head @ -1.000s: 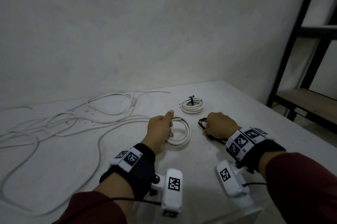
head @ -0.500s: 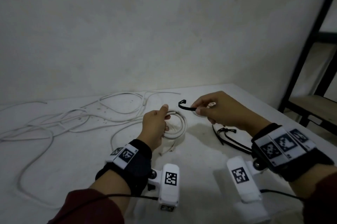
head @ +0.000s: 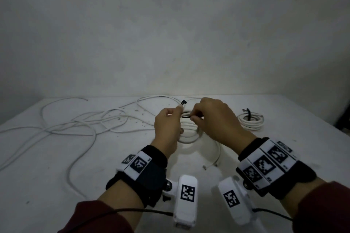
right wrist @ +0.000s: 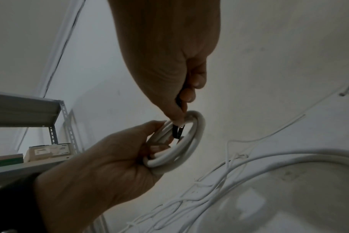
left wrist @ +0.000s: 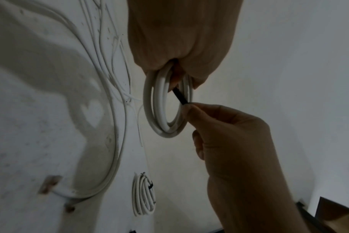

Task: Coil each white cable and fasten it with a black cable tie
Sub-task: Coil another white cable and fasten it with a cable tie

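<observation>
Lowest in the head view sit two white wrist cameras, and just above them the black wrist straps with their printed markers. At mid-frame the left hand (head: 167, 128) is curled around one side of the white coil (head: 190, 134), holding it above the table (head: 56, 185), with one end of the black cable tie (head: 183, 102) poking up past its fingertip. The right hand (head: 214, 121), touching distance to the right, pinches the tie's other stretch between thumb and forefinger, the strap running through the ring's opening. Right of the hands, farther back, a finished coil (head: 251, 121) lies flat, already cinched by a dark tie. Loose white cables (head: 79, 124) sprawl across the left half, up to the pale wall (head: 170, 33).
</observation>
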